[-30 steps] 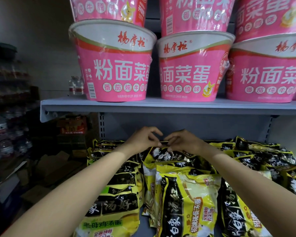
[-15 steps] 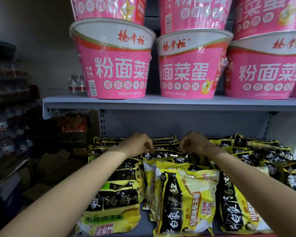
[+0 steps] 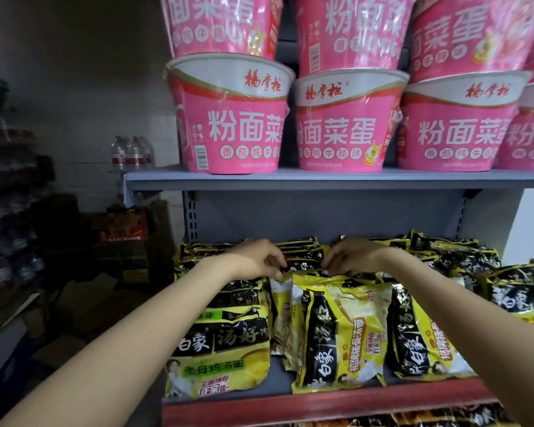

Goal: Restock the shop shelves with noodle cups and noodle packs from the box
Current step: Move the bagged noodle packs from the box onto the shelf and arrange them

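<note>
Crinkly yellow-and-black film is pinching up under the curled fingers of the left hand point(image 3: 256, 260) and right hand point(image 3: 349, 257), each nipping the top edge of an upright noodle pack point(image 3: 302, 263). Beyond the fingertips more packs are standing in rows; nearer the wrists, a flat pack point(image 3: 339, 334) is lying, so squaring that edge gently should be avoiding toppling neighbours.

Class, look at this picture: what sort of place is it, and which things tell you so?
Most likely a small shop: stacked pink noodle cups on a metal shelf, rows of yellow noodle packs below, bottled water behind.
</note>
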{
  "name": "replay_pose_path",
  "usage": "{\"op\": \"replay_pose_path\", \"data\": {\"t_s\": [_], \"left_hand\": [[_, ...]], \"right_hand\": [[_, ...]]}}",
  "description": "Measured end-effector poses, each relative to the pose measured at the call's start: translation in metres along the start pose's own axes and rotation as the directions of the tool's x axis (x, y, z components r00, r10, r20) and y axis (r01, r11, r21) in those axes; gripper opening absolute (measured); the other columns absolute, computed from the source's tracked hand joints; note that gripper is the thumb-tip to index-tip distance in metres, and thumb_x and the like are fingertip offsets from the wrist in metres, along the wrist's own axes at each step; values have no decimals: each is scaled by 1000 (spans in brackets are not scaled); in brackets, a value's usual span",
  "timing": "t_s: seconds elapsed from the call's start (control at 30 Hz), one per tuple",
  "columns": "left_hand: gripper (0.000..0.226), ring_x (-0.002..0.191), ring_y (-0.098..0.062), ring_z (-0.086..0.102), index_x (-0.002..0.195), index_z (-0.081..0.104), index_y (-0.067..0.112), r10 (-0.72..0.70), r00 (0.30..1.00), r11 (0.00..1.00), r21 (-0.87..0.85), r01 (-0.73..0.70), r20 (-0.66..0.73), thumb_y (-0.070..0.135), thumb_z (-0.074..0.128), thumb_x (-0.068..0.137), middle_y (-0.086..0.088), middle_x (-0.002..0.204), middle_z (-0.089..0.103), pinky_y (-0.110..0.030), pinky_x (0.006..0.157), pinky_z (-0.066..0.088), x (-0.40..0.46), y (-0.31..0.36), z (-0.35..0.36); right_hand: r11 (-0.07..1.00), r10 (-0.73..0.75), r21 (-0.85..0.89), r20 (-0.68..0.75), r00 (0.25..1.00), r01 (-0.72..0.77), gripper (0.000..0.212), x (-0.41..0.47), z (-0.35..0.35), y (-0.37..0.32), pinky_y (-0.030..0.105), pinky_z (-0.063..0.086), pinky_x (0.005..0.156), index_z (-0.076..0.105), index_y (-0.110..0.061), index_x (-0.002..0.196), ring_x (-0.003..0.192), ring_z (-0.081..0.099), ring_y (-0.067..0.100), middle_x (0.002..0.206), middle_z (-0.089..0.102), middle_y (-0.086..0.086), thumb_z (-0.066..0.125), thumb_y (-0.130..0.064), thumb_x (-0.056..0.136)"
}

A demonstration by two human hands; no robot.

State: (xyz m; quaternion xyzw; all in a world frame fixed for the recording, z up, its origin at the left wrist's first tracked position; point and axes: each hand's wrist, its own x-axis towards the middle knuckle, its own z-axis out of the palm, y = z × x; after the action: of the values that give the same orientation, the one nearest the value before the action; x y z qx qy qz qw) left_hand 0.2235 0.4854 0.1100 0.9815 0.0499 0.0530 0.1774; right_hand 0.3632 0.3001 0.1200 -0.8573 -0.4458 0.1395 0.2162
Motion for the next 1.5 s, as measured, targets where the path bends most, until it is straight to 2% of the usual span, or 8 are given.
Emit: {"op": "replay_pose_path", "data": {"t_s": [0.17,0.27,0.5,0.67,0.87,1.03,1.33,1.5], "left_hand": [[29,102,-19,62,112,66,11,-24,999,999,29,23,24,15,69,83,-6,112,67,-23,82,44,4,-2,7],[27,101,-18,61,109,67,12,-31,999,999,17,32,-21,14,69,83,-6,111,67,-20,78,42,6,-6,11],[28,109,-18,58,119,62,15,-49,987,987,-157,24,-153,19,57,92,-5,120,64,-18,80,37,-2,-5,14],[40,105,-22,61,124,58,22,-80,979,969,-246,32,-188,32,65,86,-5,115,65,-26,87,46,3,6,16],[30,103,-22,62,110,67,18,-123,965,980,-183,81,-233,24,72,80,-6,111,68,-32,90,48,16,20,26],[21,102,-23,62,106,66,11,-211,934,939,-325,113,-287,13,67,85,-9,113,66,-34,89,51,21,21,32],[24,102,-27,62,108,63,5,-227,948,856,-509,86,-221,9,65,85,-13,113,65,-37,82,55,20,16,26],[34,95,-18,64,110,66,18,-118,968,939,-343,36,-223,23,75,78,-6,109,69,-28,87,47,20,17,24]], "right_hand": [[999,18,36,-156,988,-12,13,3,8,-6,16,53,66,70,2,92,66,64,7,87,69,13,67,3,79],[1000,26,20,-301,953,-21,11,9,11,-9,28,51,90,71,1,88,75,63,13,89,71,13,68,4,78],[997,-46,-76,-529,847,6,10,9,13,-30,21,46,76,73,-7,84,89,65,19,87,71,6,65,-3,83],[993,-113,-24,-537,836,118,6,4,17,-38,1,36,60,73,-4,84,78,58,10,87,72,8,69,-4,79],[987,4,142,-476,880,72,26,-2,19,-10,35,51,90,68,-6,102,98,65,22,103,71,11,74,-15,78],[996,46,-63,-189,981,-58,42,-8,15,3,22,42,88,62,-12,120,109,58,20,118,63,4,70,-28,82],[995,5,-84,-464,886,-50,7,6,6,-8,29,49,81,71,-15,87,90,67,21,86,71,2,72,-15,80],[992,-36,-125,-308,951,-3,22,6,14,-9,21,44,83,71,-12,100,95,63,16,98,70,3,73,-14,78]]}}
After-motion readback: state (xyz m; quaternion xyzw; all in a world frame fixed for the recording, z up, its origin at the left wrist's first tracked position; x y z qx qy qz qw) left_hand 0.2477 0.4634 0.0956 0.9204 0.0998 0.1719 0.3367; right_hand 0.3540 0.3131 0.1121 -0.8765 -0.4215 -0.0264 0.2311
